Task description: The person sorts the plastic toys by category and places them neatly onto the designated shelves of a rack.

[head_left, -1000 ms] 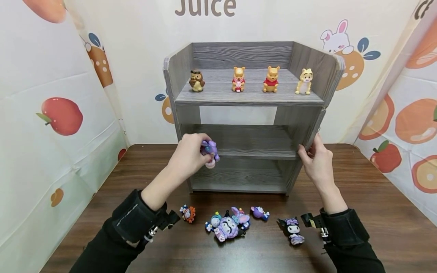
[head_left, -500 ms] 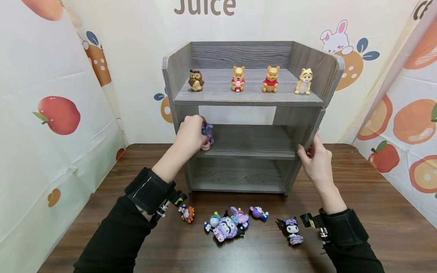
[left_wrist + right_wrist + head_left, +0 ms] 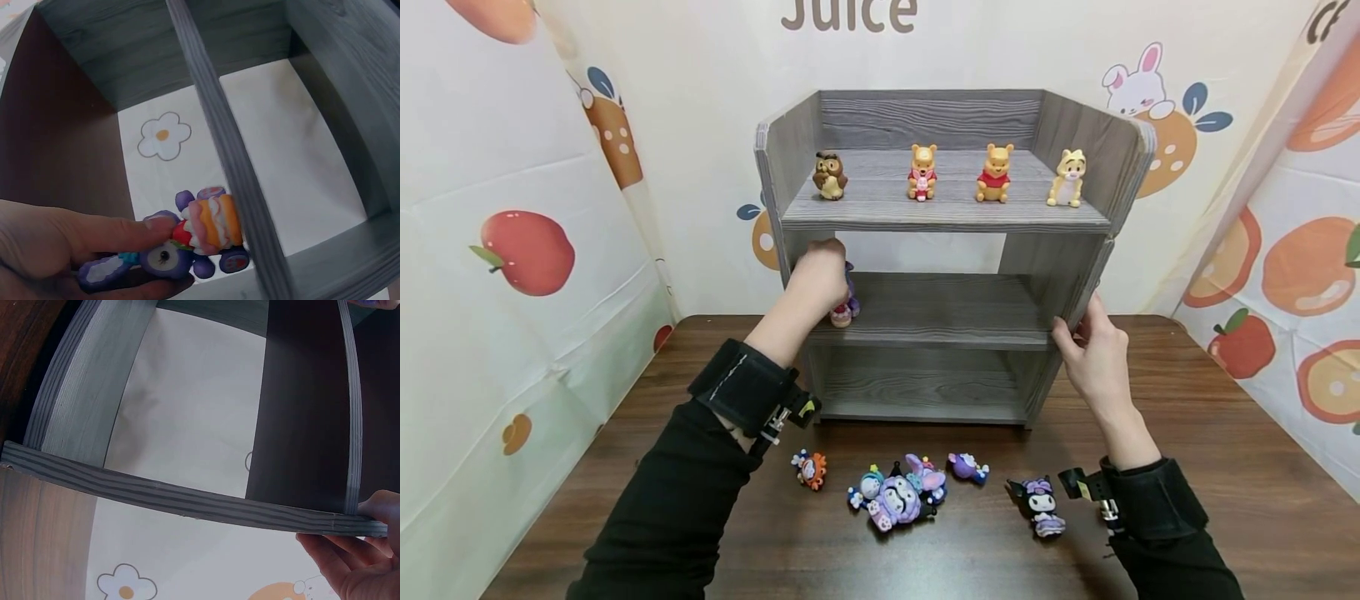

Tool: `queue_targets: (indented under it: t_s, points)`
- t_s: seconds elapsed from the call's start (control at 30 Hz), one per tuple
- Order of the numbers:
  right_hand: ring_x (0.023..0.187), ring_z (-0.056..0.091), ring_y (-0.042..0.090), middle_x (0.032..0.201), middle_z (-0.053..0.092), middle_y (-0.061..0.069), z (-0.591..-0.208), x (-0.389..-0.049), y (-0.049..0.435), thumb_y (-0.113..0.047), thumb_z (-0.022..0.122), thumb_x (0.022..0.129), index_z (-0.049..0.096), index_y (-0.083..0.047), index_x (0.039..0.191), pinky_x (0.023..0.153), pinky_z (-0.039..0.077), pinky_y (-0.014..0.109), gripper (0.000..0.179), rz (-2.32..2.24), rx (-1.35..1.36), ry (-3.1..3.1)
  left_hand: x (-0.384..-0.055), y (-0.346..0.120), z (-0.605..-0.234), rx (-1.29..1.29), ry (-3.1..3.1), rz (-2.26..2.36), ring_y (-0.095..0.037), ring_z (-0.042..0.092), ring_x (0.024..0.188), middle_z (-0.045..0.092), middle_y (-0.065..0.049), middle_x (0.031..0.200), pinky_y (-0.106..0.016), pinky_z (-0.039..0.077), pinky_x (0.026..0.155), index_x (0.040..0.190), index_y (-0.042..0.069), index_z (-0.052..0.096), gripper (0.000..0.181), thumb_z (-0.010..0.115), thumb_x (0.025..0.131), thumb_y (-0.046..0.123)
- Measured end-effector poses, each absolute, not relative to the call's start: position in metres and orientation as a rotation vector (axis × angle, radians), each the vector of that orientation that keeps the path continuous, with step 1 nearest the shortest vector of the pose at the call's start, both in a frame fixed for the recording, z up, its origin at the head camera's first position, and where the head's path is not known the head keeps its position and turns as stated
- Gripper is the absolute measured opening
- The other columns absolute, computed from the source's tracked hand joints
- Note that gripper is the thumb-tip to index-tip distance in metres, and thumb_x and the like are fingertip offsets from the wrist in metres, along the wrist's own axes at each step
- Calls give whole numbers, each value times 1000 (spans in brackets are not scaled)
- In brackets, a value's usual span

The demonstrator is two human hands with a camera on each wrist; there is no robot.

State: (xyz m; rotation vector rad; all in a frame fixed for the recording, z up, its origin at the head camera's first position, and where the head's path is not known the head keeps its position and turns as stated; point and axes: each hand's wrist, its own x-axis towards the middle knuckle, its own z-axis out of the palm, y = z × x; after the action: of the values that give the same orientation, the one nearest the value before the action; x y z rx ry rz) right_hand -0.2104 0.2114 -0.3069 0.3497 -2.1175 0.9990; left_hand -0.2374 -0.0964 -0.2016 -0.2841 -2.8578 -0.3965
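Note:
My left hand (image 3: 822, 273) is at the left end of the middle shelf (image 3: 940, 310), pinching a purple long-eared donkey figurine (image 3: 164, 261). Thumb and fingers hold it by the head, and the figurine carries a layered cake (image 3: 215, 224) in front. In the left wrist view its feet are right at the shelf board; in the head view the hand covers most of it. My right hand (image 3: 1096, 348) grips the right side panel of the grey wooden shelf unit (image 3: 925, 218), thumb at the front edge.
An owl (image 3: 830, 175), two yellow bears (image 3: 922, 173) and a cream figurine (image 3: 1067, 178) stand on the top shelf. On the table lie an orange-maned figurine (image 3: 809, 470), a purple cluster (image 3: 898, 498), a small purple piece (image 3: 968, 467) and a black-hooded figurine (image 3: 1041, 507).
My left hand has carried the donkey figurine from in front of the unit up and left to the middle shelf's left end. The right hand stays on the side panel.

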Motion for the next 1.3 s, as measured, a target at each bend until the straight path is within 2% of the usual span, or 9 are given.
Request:
queue_targets:
  t_s: [0.23, 0.5, 0.77, 0.97, 1.13, 1.3]
  points:
    - [82, 59, 42, 96, 59, 28, -306, -209, 211, 0, 51, 84, 46, 5, 116, 59, 35, 1, 33, 1008, 347, -2120, -241, -94, -196, -248, -2927, -320, -29, 49, 93, 52, -22, 106, -38, 44, 75, 106, -7, 52, 34, 58, 74, 2]
    - [82, 59, 41, 96, 59, 28, -306, -211, 212, 1, 51, 83, 47, 6, 114, 59, 34, 1, 32, 1002, 344, -2111, -241, -91, -196, -213, -2889, -319, -27, 53, 88, 55, -17, 101, -38, 44, 72, 100, -4, 56, 20, 50, 81, 2]
    - [82, 59, 41, 96, 59, 27, -307, -212, 212, 2, 51, 83, 47, 5, 114, 59, 35, 1, 32, 1010, 352, -2110, -238, -90, -198, -192, -2853, -267, -26, 58, 83, 58, -15, 94, -37, 47, 65, 97, -2, 59, 16, 52, 84, 6]
    - [82, 59, 41, 97, 59, 28, -307, -212, 212, 2, 51, 83, 47, 6, 114, 59, 34, 0, 31, 1004, 347, -2105, -227, -89, -197, -219, -2803, -213, -28, 59, 79, 58, -16, 88, -39, 48, 61, 91, -1, 60, 12, 54, 82, 6]
    - [82, 59, 41, 96, 59, 28, -307, -212, 212, 2, 51, 83, 47, 6, 114, 59, 35, 1, 32, 1013, 347, -2104, -207, -86, -203, -269, -2695, -182, -34, 52, 90, 52, -22, 100, -41, 47, 68, 99, -6, 58, 28, 62, 81, 15]
    - [83, 58, 41, 96, 59, 27, -308, -212, 212, 2, 51, 83, 47, 5, 115, 60, 35, 1, 33, 1013, 348, -2104, -185, -83, -215, -382, -2509, -158, -33, 48, 96, 48, -23, 107, -38, 46, 72, 103, -8, 56, 37, 67, 78, 16]
